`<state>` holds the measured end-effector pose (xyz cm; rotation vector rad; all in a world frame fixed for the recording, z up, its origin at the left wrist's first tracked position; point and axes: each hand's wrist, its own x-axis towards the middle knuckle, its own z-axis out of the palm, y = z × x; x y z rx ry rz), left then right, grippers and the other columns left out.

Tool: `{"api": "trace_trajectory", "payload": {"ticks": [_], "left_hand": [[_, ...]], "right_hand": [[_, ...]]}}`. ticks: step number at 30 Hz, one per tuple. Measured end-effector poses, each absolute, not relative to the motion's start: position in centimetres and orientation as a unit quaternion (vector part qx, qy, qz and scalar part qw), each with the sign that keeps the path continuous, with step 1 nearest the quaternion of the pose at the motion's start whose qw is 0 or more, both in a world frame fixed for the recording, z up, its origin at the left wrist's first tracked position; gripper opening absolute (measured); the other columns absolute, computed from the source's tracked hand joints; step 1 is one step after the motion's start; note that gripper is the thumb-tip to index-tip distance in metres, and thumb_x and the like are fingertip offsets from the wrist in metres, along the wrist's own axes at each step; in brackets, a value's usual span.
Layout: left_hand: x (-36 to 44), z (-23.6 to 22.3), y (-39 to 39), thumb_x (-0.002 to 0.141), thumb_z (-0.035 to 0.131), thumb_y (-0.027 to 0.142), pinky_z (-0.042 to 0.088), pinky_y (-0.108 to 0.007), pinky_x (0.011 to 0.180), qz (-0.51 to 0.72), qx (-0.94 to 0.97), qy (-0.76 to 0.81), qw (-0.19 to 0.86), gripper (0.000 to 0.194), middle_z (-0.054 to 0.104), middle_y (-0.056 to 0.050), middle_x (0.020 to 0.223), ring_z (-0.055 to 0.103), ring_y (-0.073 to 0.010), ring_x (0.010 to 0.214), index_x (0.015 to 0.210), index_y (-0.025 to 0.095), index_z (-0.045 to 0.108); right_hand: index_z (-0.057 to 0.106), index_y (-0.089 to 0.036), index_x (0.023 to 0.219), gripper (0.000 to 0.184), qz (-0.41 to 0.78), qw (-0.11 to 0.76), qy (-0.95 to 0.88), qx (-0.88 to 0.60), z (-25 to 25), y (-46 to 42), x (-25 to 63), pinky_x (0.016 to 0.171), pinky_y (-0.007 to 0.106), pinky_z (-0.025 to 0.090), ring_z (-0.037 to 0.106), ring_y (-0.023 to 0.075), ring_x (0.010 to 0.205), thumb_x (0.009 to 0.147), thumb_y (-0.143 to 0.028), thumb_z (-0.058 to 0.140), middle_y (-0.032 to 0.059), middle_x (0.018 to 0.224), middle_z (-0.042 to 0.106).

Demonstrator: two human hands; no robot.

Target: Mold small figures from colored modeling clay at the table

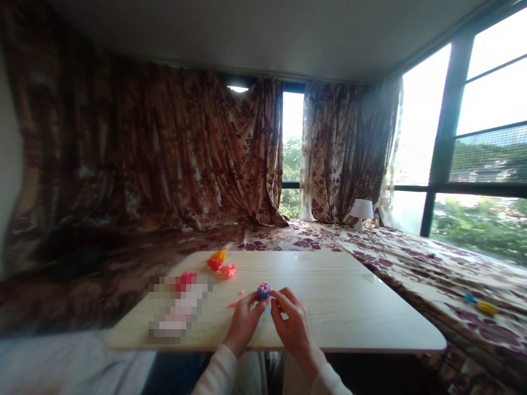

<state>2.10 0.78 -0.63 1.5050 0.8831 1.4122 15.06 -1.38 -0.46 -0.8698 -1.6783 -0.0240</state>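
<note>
A small blue ball dotted with pink bits (264, 289), which looks like modelling clay, is held just above the table's near half. My left hand (244, 319) grips it from the left between thumb and fingers. From the right, my right hand (293, 318) has its fingers bent together, the fingertips touching the ball's side; whether a tiny bit sits between them I cannot tell. Beneath the hands a scrap of light blue (266, 310) shows. Left of my left hand lie a thin pink piece (233, 304) and a smaller pink bit (241, 292).
On the pale wooden table (349, 307) are a yellow-orange packet (218, 255), a crumpled pink-red wrapper (228, 271) and a red lump (186, 281) beside a pixelated area. Beyond stand a white lamp (362, 209) and patterned curtains (197, 159). A yellow item (487, 308) lies far right.
</note>
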Motion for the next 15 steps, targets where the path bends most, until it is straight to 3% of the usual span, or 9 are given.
{"api": "trace_trajectory", "payload": {"ticks": [8,15], "left_hand": [[2.02,-1.3,1.29,0.071,0.063,0.027,0.045,-0.032,0.083,0.562,0.629,0.345,0.412,0.028,0.071,-0.007,0.093,0.062,-0.0234,0.091,0.095,0.015,0.068],[1.93,-1.4,1.41,0.071,0.064,0.031,0.045,-0.034,0.086,0.564,0.627,0.346,0.41,0.029,0.071,-0.008,0.094,0.061,-0.0243,0.093,0.095,0.016,0.068]], "right_hand": [[0.063,-0.02,0.085,0.015,-0.007,0.592,-0.705,-0.392,-0.59,-1.29,15.11,0.056,0.023,0.045,0.053,0.0113,0.059,0.085,-0.021,0.048,0.0013,0.073,0.056],[0.062,-0.02,0.084,0.015,-0.021,0.587,-0.702,-0.403,-0.67,-1.19,15.12,0.056,0.023,0.044,0.052,0.0107,0.057,0.082,-0.017,0.048,0.0003,0.073,0.057]]}}
